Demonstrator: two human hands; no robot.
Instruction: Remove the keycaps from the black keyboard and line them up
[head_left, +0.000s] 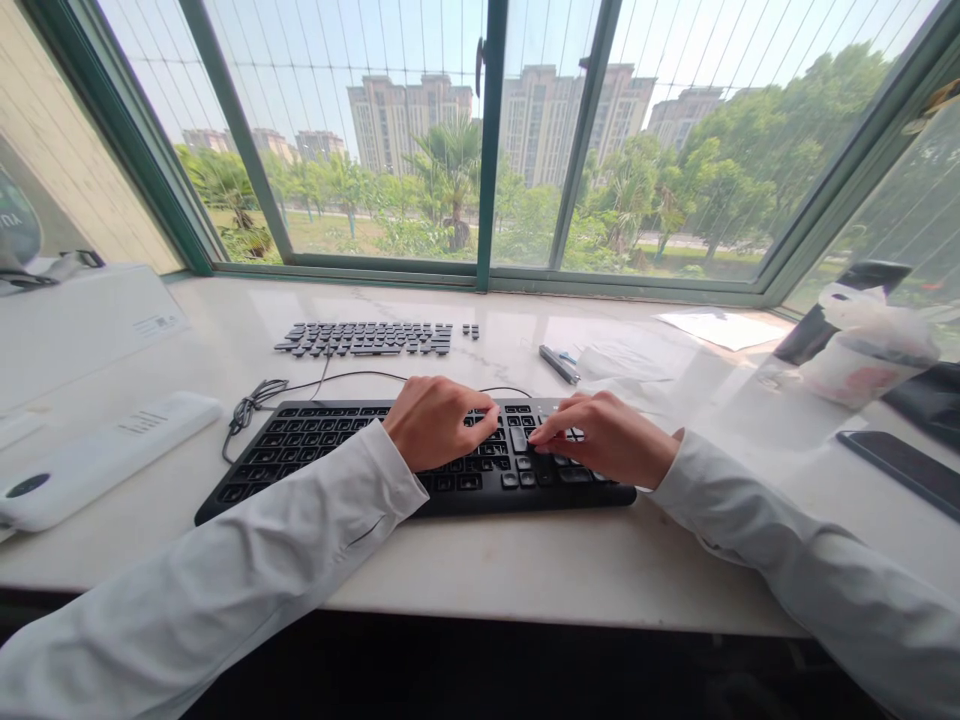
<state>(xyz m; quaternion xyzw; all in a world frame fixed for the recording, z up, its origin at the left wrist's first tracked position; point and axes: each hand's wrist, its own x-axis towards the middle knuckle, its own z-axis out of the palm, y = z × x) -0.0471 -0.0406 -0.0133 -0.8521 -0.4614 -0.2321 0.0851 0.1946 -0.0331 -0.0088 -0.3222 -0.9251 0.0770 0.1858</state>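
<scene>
A black keyboard lies on the white counter, its left and middle key positions bare of caps. Several keycaps still sit on its right part. My left hand is closed above the middle of the board, thumb and forefinger close together at the right. Whatever those fingers may hold is hidden. My right hand is over the right end, its fingertips pinched at the edge of a large keycap. Behind the board, loose black keycaps are laid out in rows.
A black cable is bundled at the left behind the keyboard. Farther left are a white device and a white box. A dark pen-like tool, clear plastic, a bagged cup and a phone lie rightward. Windows rise behind.
</scene>
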